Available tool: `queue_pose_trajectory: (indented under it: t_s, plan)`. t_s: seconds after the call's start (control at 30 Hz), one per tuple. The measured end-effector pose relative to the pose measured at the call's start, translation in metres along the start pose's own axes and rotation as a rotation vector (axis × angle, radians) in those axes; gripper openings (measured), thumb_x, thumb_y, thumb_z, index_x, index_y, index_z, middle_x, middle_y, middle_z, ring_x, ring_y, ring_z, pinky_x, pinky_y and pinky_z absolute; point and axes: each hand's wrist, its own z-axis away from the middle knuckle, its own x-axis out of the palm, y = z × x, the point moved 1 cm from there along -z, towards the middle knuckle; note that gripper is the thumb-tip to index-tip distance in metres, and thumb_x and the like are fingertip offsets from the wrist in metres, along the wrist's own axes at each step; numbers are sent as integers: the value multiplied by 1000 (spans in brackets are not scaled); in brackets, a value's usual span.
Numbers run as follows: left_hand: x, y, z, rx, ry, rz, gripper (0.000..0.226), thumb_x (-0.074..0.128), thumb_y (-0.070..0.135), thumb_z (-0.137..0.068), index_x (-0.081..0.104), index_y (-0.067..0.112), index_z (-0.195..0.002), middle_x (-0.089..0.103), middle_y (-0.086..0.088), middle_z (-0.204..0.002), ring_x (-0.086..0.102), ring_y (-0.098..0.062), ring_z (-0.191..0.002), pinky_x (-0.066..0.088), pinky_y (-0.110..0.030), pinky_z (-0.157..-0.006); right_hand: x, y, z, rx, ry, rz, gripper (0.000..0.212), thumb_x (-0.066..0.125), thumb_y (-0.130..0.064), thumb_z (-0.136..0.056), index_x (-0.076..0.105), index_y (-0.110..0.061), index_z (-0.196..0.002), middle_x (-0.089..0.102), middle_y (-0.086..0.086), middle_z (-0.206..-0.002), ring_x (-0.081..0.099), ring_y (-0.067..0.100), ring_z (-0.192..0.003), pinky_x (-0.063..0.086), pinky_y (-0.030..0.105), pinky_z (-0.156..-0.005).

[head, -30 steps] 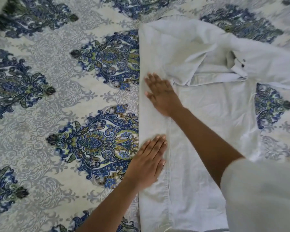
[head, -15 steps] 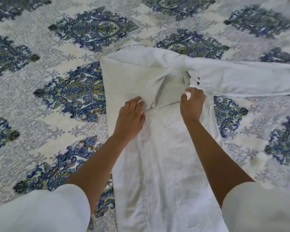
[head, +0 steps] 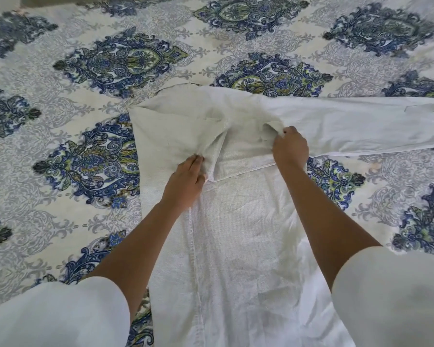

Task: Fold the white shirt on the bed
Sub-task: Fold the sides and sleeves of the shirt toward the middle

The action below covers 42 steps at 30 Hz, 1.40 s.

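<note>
The white shirt point(head: 241, 234) lies lengthwise on the bed point(head: 60, 201), its left side folded inward and one long sleeve point(head: 361, 123) stretched out to the right. My left hand point(head: 186, 181) pinches a fold of the cloth near the shirt's upper middle. My right hand point(head: 290, 146) grips the bunched fabric where the sleeve meets the body, lifting it slightly off the layer beneath. Both forearms reach out over the lower shirt.
The bedspread point(head: 125, 61) carries blue and green damask medallions on a pale ground and spreads all around the shirt. My own white sleeves point(head: 55, 314) fill the bottom corners of the view.
Both hands left their flat press on the folded left edge and moved up to the shoulder area. They now grasp the cloth there, and the sleeve lies straighter to the right.
</note>
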Motion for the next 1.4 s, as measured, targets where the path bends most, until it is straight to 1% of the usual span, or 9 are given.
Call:
queue_pose_trajectory:
  t_s: [0.23, 0.37, 0.43, 0.6, 0.83, 1.03, 1.17, 1.27, 1.4]
  plan:
    - [-43, 18, 18, -366, 342, 1109, 24, 42, 8, -96, 61, 9, -111, 62, -4, -111, 55, -13, -101, 40, -23, -88, -58, -31, 56, 12, 64, -743, 17, 46, -20, -96, 60, -22, -85, 53, -12, -67, 47, -7, -57, 35, 10, -53]
    - [-72, 17, 55, -512, 61, 1453, 33, 32, 34, -99, 59, 15, -98, 68, -4, -99, 62, -20, -92, 42, -35, -87, -68, -61, 136, -167, -134, -858, 23, 50, -13, -94, 62, -22, -111, 67, -8, -89, 61, -4, -75, 51, 16, -74]
    - [-83, 8, 83, -572, -100, 1584, 44, 28, 46, -97, 57, 13, -104, 68, -7, -103, 64, -26, -95, 44, -39, -89, -65, -71, 180, -334, -262, -749, 34, 46, -19, -89, 64, -14, -118, 68, 2, -109, 65, 13, -96, 52, 32, -89]
    - [-98, -14, 172, -635, -231, 1797, 64, 34, 55, -91, 49, 6, -130, 56, -17, -126, 59, -27, -106, 48, -42, -86, -54, -70, 277, -985, -271, -124, 40, 43, -23, -79, 67, -15, -110, 69, 6, -111, 65, 23, -97, 50, 30, -83]
    - [-55, -27, 285, -747, -304, 1949, 63, 71, 40, -75, 58, 3, -125, 64, -17, -118, 67, -26, -96, 56, -42, -83, -13, -23, 371, -1118, -424, 112, 38, 43, -29, -75, 68, -23, -102, 69, 1, -108, 65, 20, -95, 50, 29, -82]
    - [-2, -21, 312, -918, -241, 1737, 20, 42, 1, -92, 60, 3, -100, 72, -6, -74, 69, -16, -66, 55, -25, -54, 0, 11, 388, -748, -616, -55, 39, 49, -21, -78, 66, -12, -111, 67, 6, -115, 62, 25, -107, 45, 45, -96]
    - [18, -22, 314, -945, -210, 1632, 37, 44, -9, -89, 53, -2, -124, 67, -16, -106, 65, -23, -89, 55, -35, -71, 10, 21, 368, -1, -655, -131, 14, 49, -17, -91, 61, -10, -91, 57, 6, -94, 54, 24, -94, 43, 32, -77]
    - [21, -14, 318, -905, -226, 1756, 32, 44, -11, -87, 60, 7, -108, 72, -8, -94, 66, -20, -88, 55, -39, -74, 11, 21, 361, 532, -851, -424, 21, 58, -31, -89, 58, -14, -78, 63, 8, -86, 60, 26, -86, 50, 38, -81]
    - [31, 13, 331, -859, -346, 1788, 32, 49, -15, -84, 60, 5, -106, 72, -9, -96, 66, -22, -96, 51, -40, -91, -15, 36, 357, 647, -919, -760, 31, 68, -33, -81, 67, -10, -100, 72, 8, -100, 66, 26, -95, 51, 42, -88]
